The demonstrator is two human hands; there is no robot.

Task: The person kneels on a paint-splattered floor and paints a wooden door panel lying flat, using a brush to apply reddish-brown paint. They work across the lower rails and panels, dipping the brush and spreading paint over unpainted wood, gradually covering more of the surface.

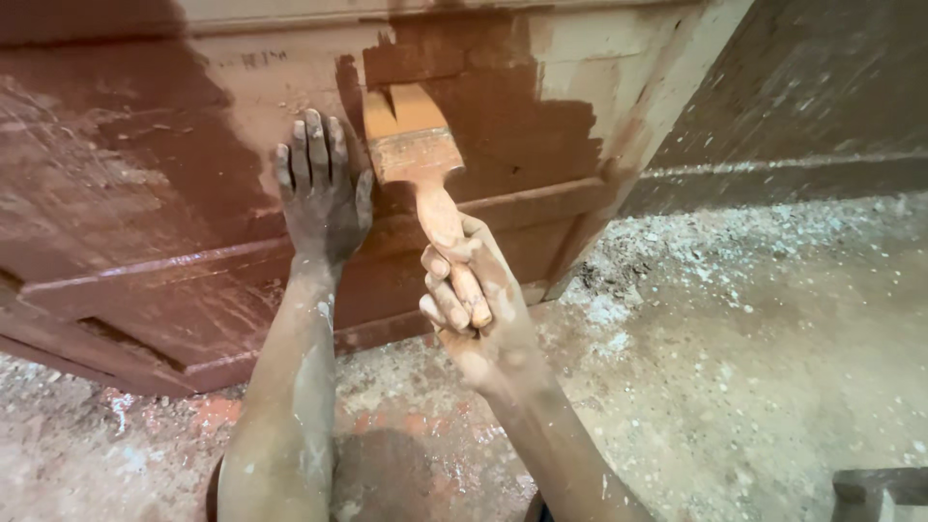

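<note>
Right hand (474,300): I have it clamped on the paintbrush (425,184) handle; bristles flat against the wooden panel (541,126).
Left hand (324,188): splayed, bracing the panel.
Stroke: I judge long, even passes suit the bare patch.

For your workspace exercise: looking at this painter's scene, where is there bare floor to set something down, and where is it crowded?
Free: the dusty floor right of the right hand, bordered by the wall base and the wooden panel. Crowded: where the left hand presses the panel beside the brush.
</note>
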